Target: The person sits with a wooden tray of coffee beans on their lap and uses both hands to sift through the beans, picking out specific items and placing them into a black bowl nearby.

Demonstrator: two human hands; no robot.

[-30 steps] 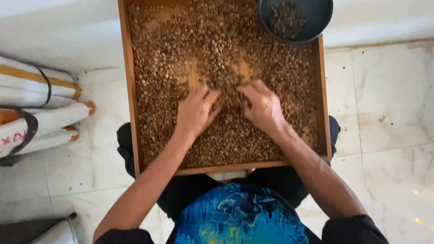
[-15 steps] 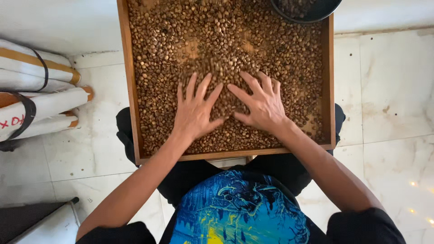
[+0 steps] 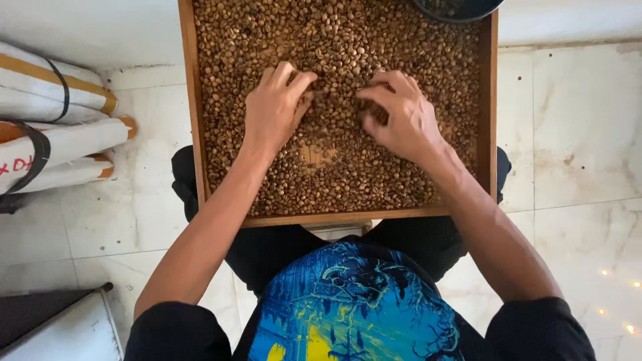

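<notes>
Head view, looking down. Wooden tray (image 3: 190, 120) rests across the person's lap, filled with a layer of brown coffee beans (image 3: 348, 33). Left hand (image 3: 273, 110) lies palm down on the beans near tray centre, fingers curled and close together, tips dug into the layer; no distinct hold visible. Right hand (image 3: 401, 117) just beside it, fingers bent inward, raking beans; whether it pinches any cannot be told. Dark bowl (image 3: 455, 8) at far right corner. Rolled white bundles (image 3: 53, 127) on the tiled floor (image 3: 582, 134).
</notes>
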